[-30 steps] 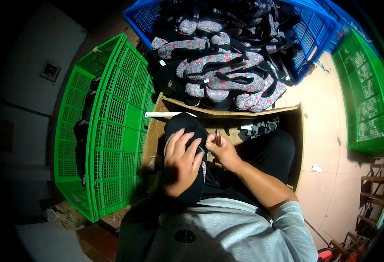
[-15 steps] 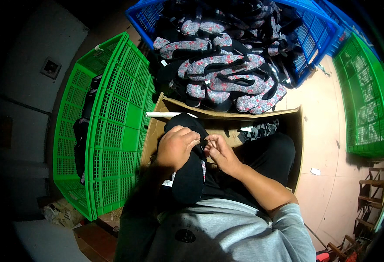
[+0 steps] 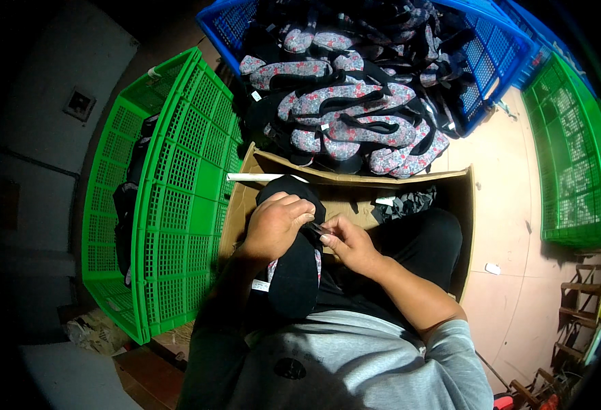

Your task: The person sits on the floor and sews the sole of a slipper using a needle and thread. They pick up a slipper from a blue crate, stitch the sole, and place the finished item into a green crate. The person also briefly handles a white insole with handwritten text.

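Left hand (image 3: 278, 223) closed over floral slipper (image 3: 295, 281), sole up, 6 o'clock | right hand (image 3: 351, 249), left's 4 o'clock, pinching dark snips (image 3: 318, 229) | changed: snips brought beside left fingers, now at slipper

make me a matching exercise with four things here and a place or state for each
1. left hand
2. blue crate
3. cardboard box
4. white tag

A. has dark scraps inside
B. grasping a black-soled shoe
C. at the lower left edge of that shoe
D. heaped with floral shoes

Pairs: 1-B, 2-D, 3-A, 4-C
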{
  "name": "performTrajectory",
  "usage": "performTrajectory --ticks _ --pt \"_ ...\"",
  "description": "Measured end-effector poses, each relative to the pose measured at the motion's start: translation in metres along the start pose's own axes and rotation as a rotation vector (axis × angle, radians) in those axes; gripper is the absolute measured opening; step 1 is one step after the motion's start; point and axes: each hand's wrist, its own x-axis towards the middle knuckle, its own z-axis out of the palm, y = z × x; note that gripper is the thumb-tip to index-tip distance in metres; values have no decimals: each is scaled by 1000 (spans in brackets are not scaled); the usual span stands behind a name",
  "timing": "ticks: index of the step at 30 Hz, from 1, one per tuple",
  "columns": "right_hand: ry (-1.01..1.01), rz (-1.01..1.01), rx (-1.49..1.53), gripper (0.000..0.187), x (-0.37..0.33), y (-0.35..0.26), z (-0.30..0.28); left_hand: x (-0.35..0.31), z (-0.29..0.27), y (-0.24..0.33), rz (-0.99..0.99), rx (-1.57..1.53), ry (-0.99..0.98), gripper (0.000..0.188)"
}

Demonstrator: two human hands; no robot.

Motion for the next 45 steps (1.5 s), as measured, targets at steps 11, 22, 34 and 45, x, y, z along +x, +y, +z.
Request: performTrajectory --ticks 11,22,34,45 --pt "7 26 -21 20 2 -5 0 3 0 3 1 25 -28 11" --pt "37 51 249 14 1 16 16 27 -5 -5 31 -32 -54 14" --pt "-31 48 222 20 -1 15 14 62 -1 -18 165 14 59 5" --pt "-1 29 295 30 -2 32 20 -14 -45 -53 -274 -156 81 17"
